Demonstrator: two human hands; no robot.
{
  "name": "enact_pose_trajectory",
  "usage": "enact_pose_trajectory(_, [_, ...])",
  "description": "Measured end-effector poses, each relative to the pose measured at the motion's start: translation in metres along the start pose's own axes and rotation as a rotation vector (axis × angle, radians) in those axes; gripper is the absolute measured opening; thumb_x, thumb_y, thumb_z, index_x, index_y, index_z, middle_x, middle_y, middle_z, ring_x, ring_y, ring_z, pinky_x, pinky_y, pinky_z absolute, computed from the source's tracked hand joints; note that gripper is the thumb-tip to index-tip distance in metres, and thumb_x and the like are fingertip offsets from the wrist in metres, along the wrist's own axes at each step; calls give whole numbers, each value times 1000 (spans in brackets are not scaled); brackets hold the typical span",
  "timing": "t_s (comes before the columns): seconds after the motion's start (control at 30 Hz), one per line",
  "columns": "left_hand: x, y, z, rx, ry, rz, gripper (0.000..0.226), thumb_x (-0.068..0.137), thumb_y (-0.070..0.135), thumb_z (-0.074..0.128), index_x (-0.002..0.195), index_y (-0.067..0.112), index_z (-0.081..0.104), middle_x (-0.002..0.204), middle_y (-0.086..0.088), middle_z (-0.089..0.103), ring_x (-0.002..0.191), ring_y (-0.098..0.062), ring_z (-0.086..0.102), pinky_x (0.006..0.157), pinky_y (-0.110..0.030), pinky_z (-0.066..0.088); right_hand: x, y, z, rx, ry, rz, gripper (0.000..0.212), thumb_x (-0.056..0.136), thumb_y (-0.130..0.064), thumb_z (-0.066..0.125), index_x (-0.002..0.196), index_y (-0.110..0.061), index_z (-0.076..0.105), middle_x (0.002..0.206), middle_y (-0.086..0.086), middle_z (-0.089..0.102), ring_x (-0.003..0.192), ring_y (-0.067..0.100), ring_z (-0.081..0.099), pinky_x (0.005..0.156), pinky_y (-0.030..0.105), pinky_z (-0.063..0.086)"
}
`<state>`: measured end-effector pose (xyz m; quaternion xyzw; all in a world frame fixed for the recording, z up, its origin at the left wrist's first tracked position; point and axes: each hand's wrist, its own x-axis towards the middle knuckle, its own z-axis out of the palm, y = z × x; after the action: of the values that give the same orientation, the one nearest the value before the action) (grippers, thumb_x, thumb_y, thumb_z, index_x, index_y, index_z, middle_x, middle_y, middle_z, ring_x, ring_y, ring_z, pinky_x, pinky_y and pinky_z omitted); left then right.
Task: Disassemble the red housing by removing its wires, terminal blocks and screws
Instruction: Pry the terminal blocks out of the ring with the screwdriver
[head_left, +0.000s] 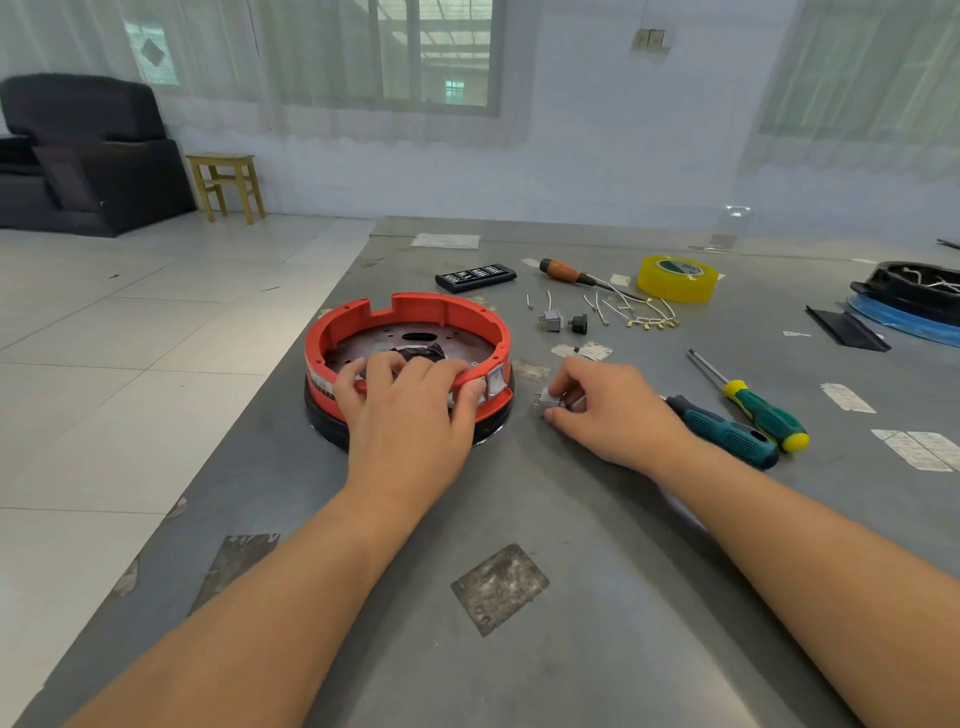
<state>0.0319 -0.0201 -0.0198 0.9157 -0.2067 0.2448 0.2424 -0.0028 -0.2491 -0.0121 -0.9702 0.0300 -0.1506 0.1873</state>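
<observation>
Near the left edge of the grey worktop (519, 493) stands the round red housing (410, 332), open side up on a black base, with a white rocker switch (496, 381) set in its near wall. The left hand (410, 410) grips that near rim, fingers curled over it into the housing and thumb against the outer wall beside the switch. Just right of the housing, the right hand (613, 410) rests on the worktop and pinches a small grey terminal block (551, 401) between thumb and fingertips. Beside that hand lie two green-handled screwdrivers (727, 434), their handles almost touching. Farther back, toward the far edge, are a loose grey block (551, 320), a small black part (578, 323), a scatter of removed white wires (639, 312) with brass ends, a wooden-handled screwdriver (566, 271), a yellow tape roll (678, 278) and a black bit case (475, 277)
</observation>
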Motion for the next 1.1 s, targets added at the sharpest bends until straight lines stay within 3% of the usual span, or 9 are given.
enact_pose_trajectory(0.23, [6,-13,9,32,58,40,26,108,38,52,121,30,73,117,7,73,127,-32,47,112,-57,24,75,15,-15,31,121,100,14,86,-22,76,94,-14,67,90,-3,67,90,19,66,78,28,49])
enact_pose_trajectory(0.4, [8,-23,12,-33,72,-1,39,104,43,43,125,31,74,122,5,68,133,-32,45,121,-54,13,135,21,-6,-22,95,75,17,87,-26,77,98,-20,66,103,-3,68,100,16,63,71,24,43])
enact_pose_trajectory(0.57, [8,-26,13,-49,75,-3,37,104,44,45,124,34,74,122,6,66,133,-30,46,123,-55,15,174,24,12,-65,-19,83,29,87,-24,79,112,-20,64,116,-1,66,105,17,59,87,32,48])
enact_pose_trajectory(0.67, [8,-27,16,-46,81,0,36,104,44,46,124,34,73,120,7,67,131,-30,47,121,-54,17,184,30,17,-81,-112,103,44,88,-21,79,128,-19,61,124,-1,68,104,14,58,91,28,47])
enact_pose_trajectory(0.8, [8,-28,18,-35,93,1,35,104,44,46,124,34,73,119,8,67,129,-29,46,120,-51,14,189,35,12,-187,-167,124,47,90,-24,77,135,-19,62,134,1,65,122,22,60,106,34,47])
enact_pose_trajectory(0.97, [8,-27,18,-31,100,15,35,103,42,48,124,32,74,118,7,68,129,-29,47,120,-50,14,189,40,7,-232,-198,135,44,92,-23,74,135,-20,63,137,4,63,126,24,57,107,35,46])
enact_pose_trajectory(1.1, [8,-27,17,-52,91,23,34,104,41,47,124,32,73,121,9,68,129,-28,47,119,-49,13,181,39,4,-175,-166,149,53,91,-21,76,141,-22,57,144,1,58,127,24,57,103,33,46])
